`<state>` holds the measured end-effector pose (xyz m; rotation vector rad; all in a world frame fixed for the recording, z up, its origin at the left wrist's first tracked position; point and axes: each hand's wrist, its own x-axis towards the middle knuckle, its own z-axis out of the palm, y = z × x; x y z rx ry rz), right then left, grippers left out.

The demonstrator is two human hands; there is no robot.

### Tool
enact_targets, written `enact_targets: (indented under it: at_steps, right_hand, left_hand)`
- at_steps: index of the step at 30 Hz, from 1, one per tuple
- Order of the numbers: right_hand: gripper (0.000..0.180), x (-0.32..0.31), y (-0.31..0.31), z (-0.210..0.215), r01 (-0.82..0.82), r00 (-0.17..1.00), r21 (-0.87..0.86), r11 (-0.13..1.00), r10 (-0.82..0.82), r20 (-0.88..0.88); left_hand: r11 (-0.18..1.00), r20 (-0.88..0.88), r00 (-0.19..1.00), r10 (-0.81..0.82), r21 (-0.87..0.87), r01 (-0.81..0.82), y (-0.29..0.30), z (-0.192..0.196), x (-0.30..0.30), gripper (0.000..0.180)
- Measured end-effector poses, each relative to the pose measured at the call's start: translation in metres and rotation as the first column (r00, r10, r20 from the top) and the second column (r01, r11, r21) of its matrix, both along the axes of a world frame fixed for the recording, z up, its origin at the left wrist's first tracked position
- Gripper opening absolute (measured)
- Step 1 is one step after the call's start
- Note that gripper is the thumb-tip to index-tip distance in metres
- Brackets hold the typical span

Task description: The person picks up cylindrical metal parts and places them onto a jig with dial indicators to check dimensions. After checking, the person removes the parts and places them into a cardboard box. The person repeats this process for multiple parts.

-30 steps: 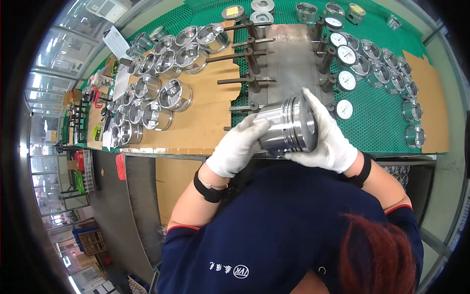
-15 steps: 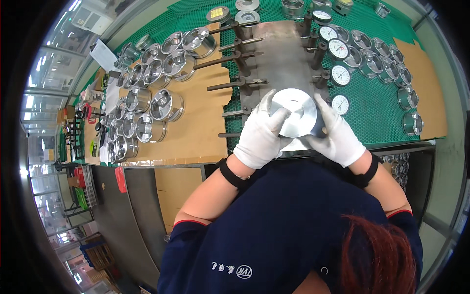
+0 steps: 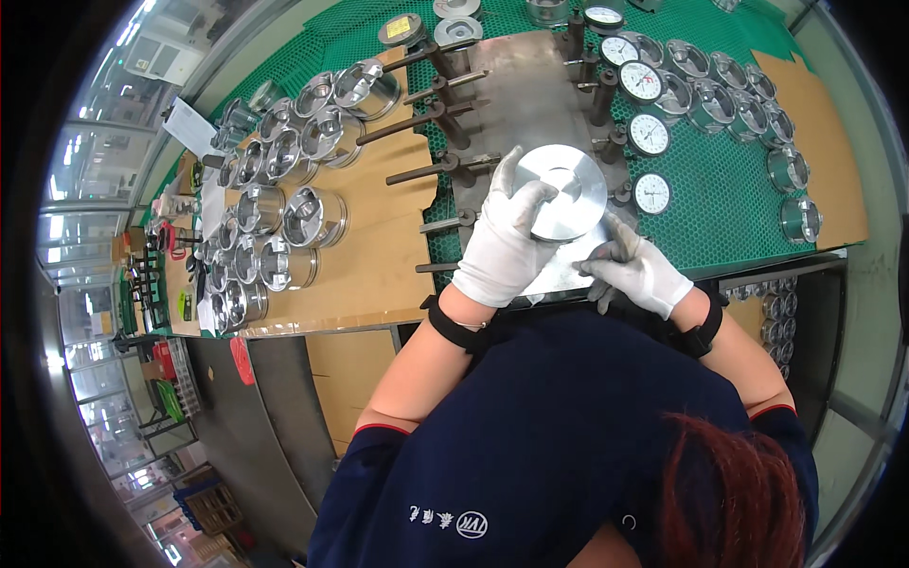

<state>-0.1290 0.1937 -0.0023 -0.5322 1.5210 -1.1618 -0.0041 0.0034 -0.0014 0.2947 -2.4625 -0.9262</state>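
In my white-gloved left hand (image 3: 504, 244) is a shiny metal piston (image 3: 573, 189), its flat round crown facing up. The left fingers wrap its left side, above the near end of a grey metal plate (image 3: 535, 80). My right hand (image 3: 639, 273), gloved in white with darkened fingertips, is apart from the piston, just below and right of it. Its fingers are loosely bent and spread, and I see nothing held in them. Dial gauges (image 3: 650, 134) on dark posts line the plate's right side. Dark rods (image 3: 417, 173) on posts stand along its left.
Several pistons (image 3: 314, 217) stand on brown cardboard (image 3: 383, 256) at the left. More pistons (image 3: 715, 104) sit on the green mat (image 3: 710, 204) at the right. Flat round metal pieces (image 3: 458, 31) lie at the back. Through an opening under the bench, stored pistons (image 3: 772, 308) show.
My right hand has let go of the piston and drawn down toward me. The left hand keeps hold of it, now slightly farther back. The whole view has shifted a little.
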Motion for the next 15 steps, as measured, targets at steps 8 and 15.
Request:
enact_targets:
  at_steps: [8,15]
  right_hand:
    - [0.095,-0.0002,0.0002,-0.0071,0.019,1.000,0.042,0.999,-0.019,-0.015]
    - [0.096,-0.0017,-0.0010,-0.0045,0.011,1.000,0.103,0.995,-0.010,-0.008]
  left_hand:
    - [1.000,-0.019,1.000,0.025,-0.002,-0.025,0.0014,-0.0016,-0.0013,0.059]
    - [0.998,-0.022,0.999,0.028,-0.053,-0.029,0.0011,0.0017,-0.0024,0.054]
